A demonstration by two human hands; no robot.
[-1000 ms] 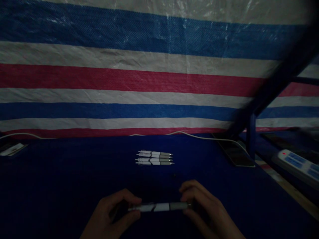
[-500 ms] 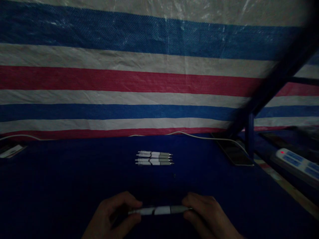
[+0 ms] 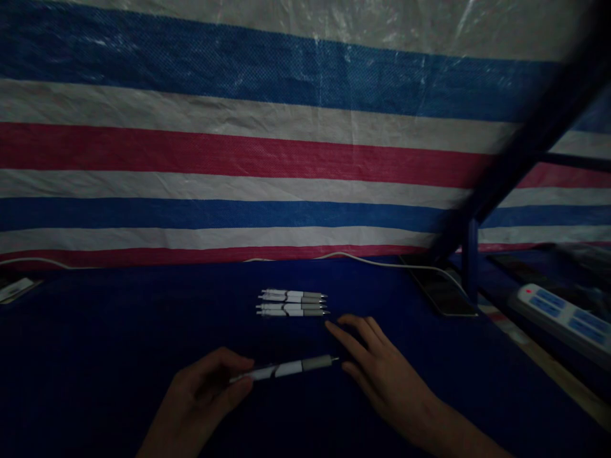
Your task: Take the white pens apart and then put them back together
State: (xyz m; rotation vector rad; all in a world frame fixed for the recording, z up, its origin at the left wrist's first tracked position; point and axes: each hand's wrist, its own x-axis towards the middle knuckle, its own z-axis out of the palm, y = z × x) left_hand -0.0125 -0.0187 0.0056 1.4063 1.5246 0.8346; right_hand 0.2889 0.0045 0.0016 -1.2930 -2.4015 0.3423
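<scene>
My left hand (image 3: 205,391) pinches the rear end of a white and grey pen (image 3: 289,367) between thumb and fingers. The pen's tip points right and slightly up. My right hand (image 3: 382,369) is just right of that tip, fingers spread, apart from the pen, with its index fingertip near the tips of the lying pens. Several similar pens (image 3: 292,305) lie side by side on the blue table (image 3: 143,331), tips to the right.
A dark phone (image 3: 442,289) lies at the back right, with a white cable (image 3: 372,262) passing over it. A white power strip (image 3: 563,318) is at the far right, beyond a blue metal post (image 3: 470,261). A striped sheet (image 3: 286,152) hangs behind.
My right hand has let go of the held pen's tip end and moved forward, its fingers opening. My left hand has moved slightly forward and left with the pen, which now tilts up to the right.
</scene>
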